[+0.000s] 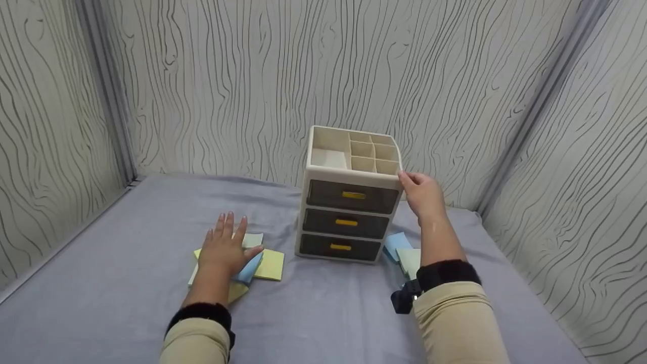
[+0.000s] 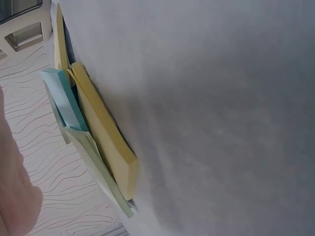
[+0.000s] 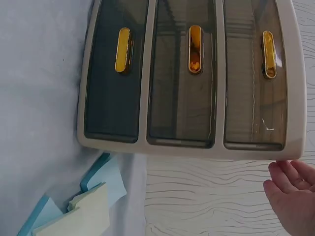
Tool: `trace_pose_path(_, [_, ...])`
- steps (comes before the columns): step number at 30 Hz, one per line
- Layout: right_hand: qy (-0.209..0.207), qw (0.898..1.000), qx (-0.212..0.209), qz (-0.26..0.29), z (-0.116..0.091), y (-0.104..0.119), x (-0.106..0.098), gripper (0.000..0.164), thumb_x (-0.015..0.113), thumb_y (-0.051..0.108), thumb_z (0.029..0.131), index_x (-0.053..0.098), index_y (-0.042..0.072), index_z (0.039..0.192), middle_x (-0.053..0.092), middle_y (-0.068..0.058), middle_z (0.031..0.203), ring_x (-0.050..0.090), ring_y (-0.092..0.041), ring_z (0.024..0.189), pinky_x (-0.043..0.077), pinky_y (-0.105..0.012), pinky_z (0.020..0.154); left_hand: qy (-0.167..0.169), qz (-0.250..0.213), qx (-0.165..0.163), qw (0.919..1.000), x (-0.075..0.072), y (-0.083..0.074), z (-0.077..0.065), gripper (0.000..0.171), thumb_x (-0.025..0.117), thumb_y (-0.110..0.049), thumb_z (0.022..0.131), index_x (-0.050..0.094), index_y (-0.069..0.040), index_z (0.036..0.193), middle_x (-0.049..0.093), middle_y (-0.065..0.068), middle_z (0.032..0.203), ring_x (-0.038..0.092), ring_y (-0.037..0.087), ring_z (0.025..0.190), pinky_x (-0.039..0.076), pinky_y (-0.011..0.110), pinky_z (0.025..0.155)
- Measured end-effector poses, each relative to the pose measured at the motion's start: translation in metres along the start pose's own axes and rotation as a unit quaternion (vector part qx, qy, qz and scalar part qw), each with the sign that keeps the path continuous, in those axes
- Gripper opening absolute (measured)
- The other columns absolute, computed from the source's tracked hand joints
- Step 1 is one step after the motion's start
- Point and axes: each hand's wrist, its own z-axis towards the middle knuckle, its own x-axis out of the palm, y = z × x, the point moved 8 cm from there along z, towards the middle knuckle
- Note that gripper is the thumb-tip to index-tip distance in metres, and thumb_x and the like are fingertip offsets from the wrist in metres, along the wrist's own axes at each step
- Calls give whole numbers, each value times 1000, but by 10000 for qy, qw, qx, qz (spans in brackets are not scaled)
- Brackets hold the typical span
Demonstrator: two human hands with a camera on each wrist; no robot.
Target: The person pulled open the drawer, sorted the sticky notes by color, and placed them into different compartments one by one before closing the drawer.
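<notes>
A cream desktop drawer organizer [image 1: 349,174] stands upright on the cloth, with three dark see-through drawers closed and a yellow handle on each. My right hand [image 1: 424,194] touches the organizer's upper right edge; in the right wrist view its fingertips [image 3: 278,172] meet the side beside the top drawer. To the left, my left hand [image 1: 222,250] is spread over a loose pile of sticky note pads. Yellow [image 1: 270,265], blue [image 1: 247,273] and pale green pads [image 1: 254,239] show around it. The left wrist view has this hand [image 2: 17,182] apart from the pads.
Right of the organizer lie more pads, one blue [image 1: 397,245] and one pale green [image 1: 410,260], partly hidden by my right forearm. Divided compartments [image 1: 374,151] form the organizer's top. A grey-lilac cloth [image 1: 323,313] covers the table, and wood-grain patterned walls [image 1: 242,91] enclose it.
</notes>
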Motion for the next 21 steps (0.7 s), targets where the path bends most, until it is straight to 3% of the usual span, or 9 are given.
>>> trace_pose_path(12, [473,9971,553,223,3,-7,8,57,35,43,96,41,0,133,44,-22,133,37,-36,126,26,-57,102,53,189,-29,9998,5,-3,5,80,37,-61,89,12,-12,147,1,19,151,-3,35,138,8,53,109])
trace_pose_path(21, [266,9835,604,1686,13,-11,16,44,46,32,95,47,-3,123,46,-20,130,42,-29,124,33,-35,103,-204,182,237,9993,2,-6,7,80,38,-61,88,16,-11,146,5,21,150,0,37,138,14,54,107])
